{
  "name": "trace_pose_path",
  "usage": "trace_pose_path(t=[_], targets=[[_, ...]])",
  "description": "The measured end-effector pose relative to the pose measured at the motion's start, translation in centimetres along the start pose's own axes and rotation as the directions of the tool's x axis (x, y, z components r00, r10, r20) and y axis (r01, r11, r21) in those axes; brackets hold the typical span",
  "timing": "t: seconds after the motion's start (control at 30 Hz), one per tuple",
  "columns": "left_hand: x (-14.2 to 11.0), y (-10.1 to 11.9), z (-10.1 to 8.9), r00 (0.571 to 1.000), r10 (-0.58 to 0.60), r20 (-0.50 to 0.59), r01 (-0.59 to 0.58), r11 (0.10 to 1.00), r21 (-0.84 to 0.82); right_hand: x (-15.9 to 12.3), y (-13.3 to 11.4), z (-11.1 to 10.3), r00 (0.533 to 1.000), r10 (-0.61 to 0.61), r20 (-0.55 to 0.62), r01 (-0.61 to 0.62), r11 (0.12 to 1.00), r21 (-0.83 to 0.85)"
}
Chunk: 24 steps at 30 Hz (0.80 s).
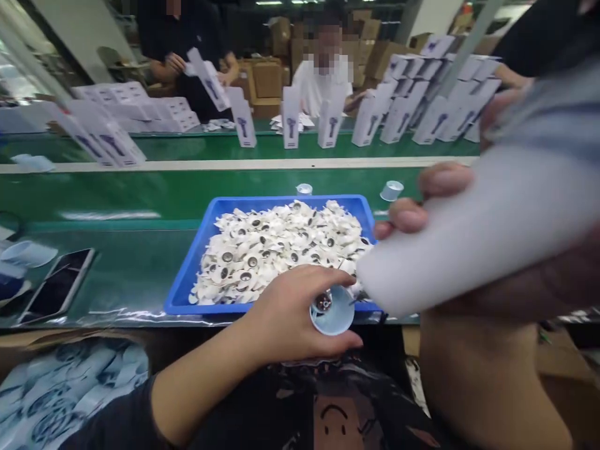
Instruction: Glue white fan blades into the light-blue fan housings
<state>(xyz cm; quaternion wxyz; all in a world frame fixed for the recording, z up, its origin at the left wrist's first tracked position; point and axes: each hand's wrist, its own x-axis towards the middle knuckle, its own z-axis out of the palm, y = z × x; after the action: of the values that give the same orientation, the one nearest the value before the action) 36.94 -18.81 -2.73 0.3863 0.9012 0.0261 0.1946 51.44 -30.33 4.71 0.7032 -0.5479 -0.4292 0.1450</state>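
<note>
My left hand [300,312] is closed around a pale blue plastic cup [335,319], its open mouth turned up toward me. A small round metal part [323,302] shows inside the cup at its left side. My right hand [445,181] grips a thick white electric screwdriver [431,250], large and blurred close to the camera. Its narrow metal tip points left and down at the cup's right rim; whether it touches is unclear. Just behind the cup stands a blue tray [187,269], heaped with small white plastic parts [281,250] with dark round centres.
Two loose pale blue cups, one [392,190] at right, lie behind the tray on the green bench [140,194]. A phone [59,284] lies left. A box of pale blue parts [79,394] sits lower left. White cartons [290,119] line the far side, where several people stand or sit.
</note>
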Motion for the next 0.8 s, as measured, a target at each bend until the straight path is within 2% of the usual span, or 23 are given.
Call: trace_pose_path(t=[0.07,0.1,0.2,0.27,0.3,0.37,0.4,0.43,0.5,0.53,0.57,0.63,0.73,0.8], targets=[[1.3,0.6,0.7,0.995,0.094,-0.025,-0.094,0.995,0.010,0.2,-0.7,0.8,0.989,0.129,-0.070,-0.106,0.958,0.267],[1.7,0.9,0.9,0.994,0.105,-0.032,-0.105,0.994,0.003,0.2,-0.8,0.8,0.988,0.141,-0.060,-0.120,0.955,0.272],[2.3,1.5,1.6,0.997,0.070,-0.011,-0.071,0.997,-0.020,-0.5,-0.3,-0.2,0.993,0.092,0.070,-0.102,0.982,0.158],[2.5,1.7,1.8,0.999,0.040,0.006,-0.039,0.999,-0.032,-1.1,0.4,-1.1,0.992,0.070,0.107,-0.078,0.995,0.067],[2.5,1.8,1.9,1.000,0.028,0.009,-0.028,0.999,-0.033,-1.3,0.8,-1.5,0.993,0.054,0.108,-0.049,0.998,-0.046],[2.6,1.7,1.9,1.000,0.013,0.001,-0.013,1.000,-0.028,-1.5,1.4,-1.8,0.992,-0.004,0.130,0.049,0.938,-0.343],[2.6,1.7,1.9,1.000,0.009,-0.004,-0.009,1.000,-0.024,-1.5,1.6,-1.8,0.988,-0.044,0.145,0.100,0.911,-0.399],[2.7,1.7,1.9,1.000,0.006,-0.009,-0.006,1.000,-0.021,-1.4,1.8,-1.7,0.984,-0.088,0.156,0.140,0.922,-0.361],[2.7,1.7,1.9,1.000,-0.004,-0.015,0.004,1.000,-0.018,-1.0,1.9,-1.2,0.978,-0.156,0.139,0.166,0.985,-0.057],[2.7,1.8,1.8,1.000,-0.010,-0.017,0.010,1.000,-0.018,-0.8,1.9,-1.0,0.979,-0.161,0.125,0.149,0.984,0.097],[2.7,2.0,1.8,1.000,-0.018,-0.015,0.017,1.000,-0.020,-0.5,1.8,-0.7,0.984,-0.134,0.120,0.110,0.976,0.189],[2.7,2.2,1.7,0.999,-0.047,0.028,0.048,0.998,-0.027,-0.1,1.6,-0.5,0.995,-0.035,0.097,0.015,0.978,0.207],[2.3,1.6,1.1,0.981,-0.131,0.143,0.123,0.990,0.067,-0.4,1.8,-1.8,0.996,0.081,-0.028,-0.078,0.992,0.098],[1.6,0.0,0.1,0.973,-0.194,0.124,0.167,0.965,0.203,-1.2,2.5,-3.9,0.996,0.023,-0.085,-0.042,0.972,-0.231]])
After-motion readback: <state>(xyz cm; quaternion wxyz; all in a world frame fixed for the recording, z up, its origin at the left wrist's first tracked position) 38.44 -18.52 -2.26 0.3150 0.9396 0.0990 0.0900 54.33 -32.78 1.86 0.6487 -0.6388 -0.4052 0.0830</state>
